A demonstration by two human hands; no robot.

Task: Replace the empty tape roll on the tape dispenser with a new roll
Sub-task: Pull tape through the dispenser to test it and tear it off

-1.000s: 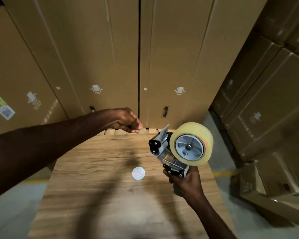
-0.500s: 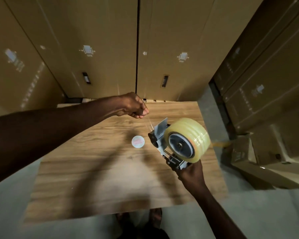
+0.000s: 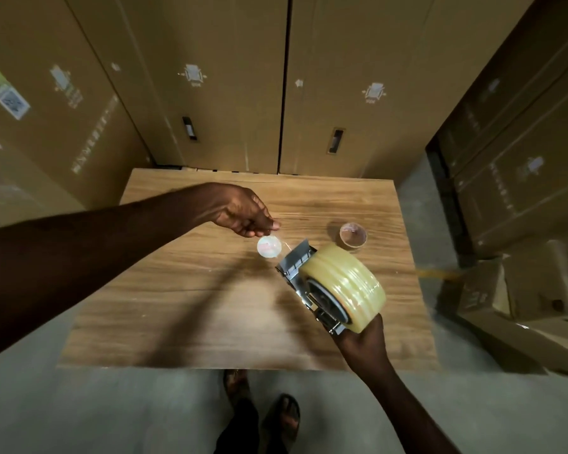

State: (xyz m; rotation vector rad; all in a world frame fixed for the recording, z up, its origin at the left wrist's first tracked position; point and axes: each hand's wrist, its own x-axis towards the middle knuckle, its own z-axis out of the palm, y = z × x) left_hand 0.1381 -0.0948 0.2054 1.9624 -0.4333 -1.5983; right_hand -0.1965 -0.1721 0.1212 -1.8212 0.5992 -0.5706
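My right hand (image 3: 363,345) grips the handle of a grey metal tape dispenser (image 3: 304,273), held above the right side of the wooden table (image 3: 184,309). A full roll of clear yellowish tape (image 3: 348,285) sits on its wheel. My left hand (image 3: 243,211) is pinched shut over the table's middle, holding the free end of a thin clear tape strip (image 3: 284,242) that runs down to the dispenser's front. An empty brown cardboard core (image 3: 353,235) stands on the table behind the dispenser. A round white sticker (image 3: 269,246) lies below my left hand.
Tall cardboard boxes (image 3: 210,80) wall the table at the back and left. More stacked boxes (image 3: 518,158) stand on the right, with lower ones (image 3: 518,309) beside the table. My sandalled feet (image 3: 263,411) rest on the concrete floor.
The view tipped down, bringing the empty core and my feet into sight. My left hand dropped closer to the table while pinching the tape end. The dispenser tilted, its roll now turned more edge-on.
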